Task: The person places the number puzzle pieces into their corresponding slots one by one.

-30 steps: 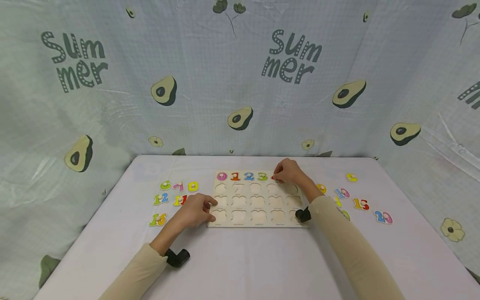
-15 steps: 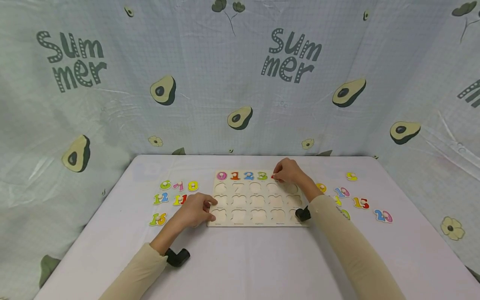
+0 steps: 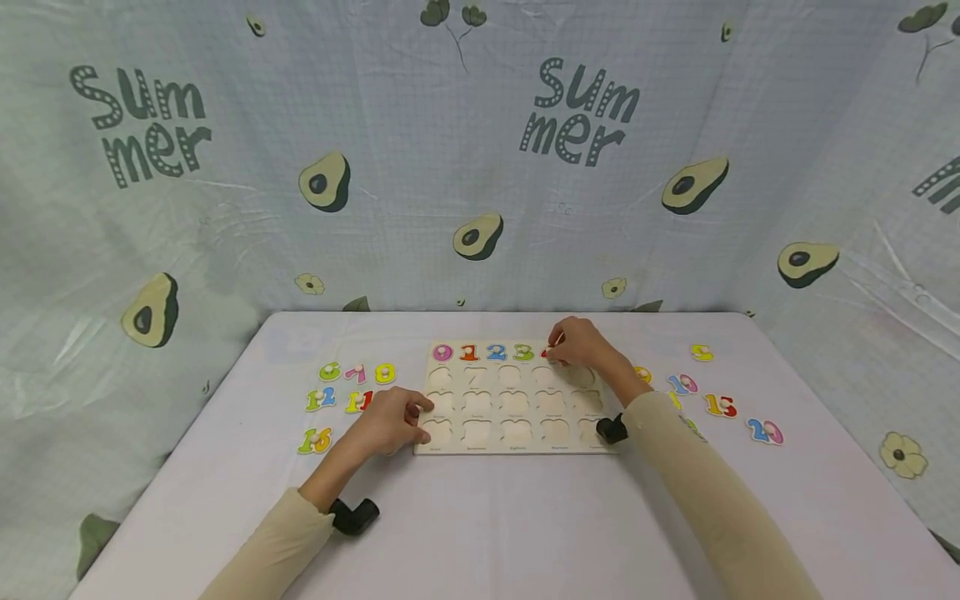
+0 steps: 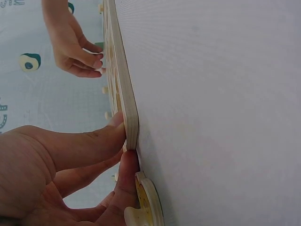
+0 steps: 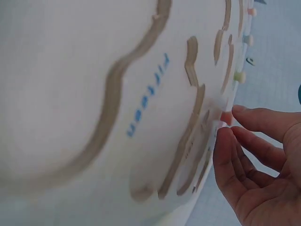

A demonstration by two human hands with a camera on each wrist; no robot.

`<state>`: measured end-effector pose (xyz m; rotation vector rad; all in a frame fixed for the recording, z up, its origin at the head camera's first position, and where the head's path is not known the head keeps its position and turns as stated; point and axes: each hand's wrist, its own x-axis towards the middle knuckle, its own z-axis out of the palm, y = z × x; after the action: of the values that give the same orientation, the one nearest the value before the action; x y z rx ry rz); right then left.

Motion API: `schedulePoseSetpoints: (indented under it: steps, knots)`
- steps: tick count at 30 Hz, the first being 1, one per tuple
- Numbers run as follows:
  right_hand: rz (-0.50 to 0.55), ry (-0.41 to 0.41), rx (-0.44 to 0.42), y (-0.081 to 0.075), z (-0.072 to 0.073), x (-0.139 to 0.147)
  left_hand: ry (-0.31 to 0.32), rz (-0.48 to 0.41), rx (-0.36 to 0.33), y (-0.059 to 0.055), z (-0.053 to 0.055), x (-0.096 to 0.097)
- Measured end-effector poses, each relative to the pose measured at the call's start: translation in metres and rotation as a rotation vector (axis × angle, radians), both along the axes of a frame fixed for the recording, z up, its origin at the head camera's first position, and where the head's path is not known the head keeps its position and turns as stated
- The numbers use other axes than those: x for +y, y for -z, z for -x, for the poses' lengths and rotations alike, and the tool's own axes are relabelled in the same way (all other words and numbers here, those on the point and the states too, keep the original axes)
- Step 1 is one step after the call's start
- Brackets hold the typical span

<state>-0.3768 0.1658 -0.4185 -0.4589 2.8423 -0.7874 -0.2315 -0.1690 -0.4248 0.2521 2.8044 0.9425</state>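
A pale wooden number puzzle board [image 3: 497, 427] lies mid-table, with knobbed pieces 0, 1, 2 and 3 seated in its top row. My left hand [image 3: 390, 419] holds the board at its left edge and near corner. In the left wrist view, the thumb [image 4: 89, 147] lies on the board's face and a finger touches its edge. At the top row's right end, my right hand [image 3: 579, 342] pinches a red number puzzle piece [image 3: 545, 353], apparently the 4, mostly covered by the fingers. The right wrist view shows its red side [image 5: 226, 117] between thumb and fingertips.
Left of the board lie several number pieces, including a green 6 [image 3: 329, 372], a yellow 8 [image 3: 386, 373] and a 16 [image 3: 315, 441]. On the right are a yellow 5 [image 3: 702, 352], a 15 [image 3: 722, 406] and a 20 [image 3: 765, 432]; the right forearm partly covers others.
Both hands keep their places on the board and the red piece. The right forearm and its wrist camera shift very slightly to the right.
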Motion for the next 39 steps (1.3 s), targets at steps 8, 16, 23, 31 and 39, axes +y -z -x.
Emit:
schedulePoseSetpoints:
  steps: [8,16,23,31,39]
  knots:
    - [0.016,-0.041,0.049,-0.019,-0.006,0.024,-0.015,0.001,0.000,0.000,-0.001,-0.001]
    - [0.094,0.025,0.096,-0.039,-0.012,0.069,-0.024,-0.001,-0.003,-0.001,-0.001,-0.003]
    - [0.043,0.118,0.171,-0.034,-0.011,0.115,-0.032,-0.007,-0.010,-0.001,-0.003,-0.003]
    - [0.000,0.277,0.167,-0.025,-0.013,0.165,-0.039,-0.017,-0.012,0.000,-0.004,-0.001]
    - [-0.087,0.364,0.122,-0.010,-0.017,0.201,-0.025,-0.009,-0.012,-0.002,-0.003,0.003]
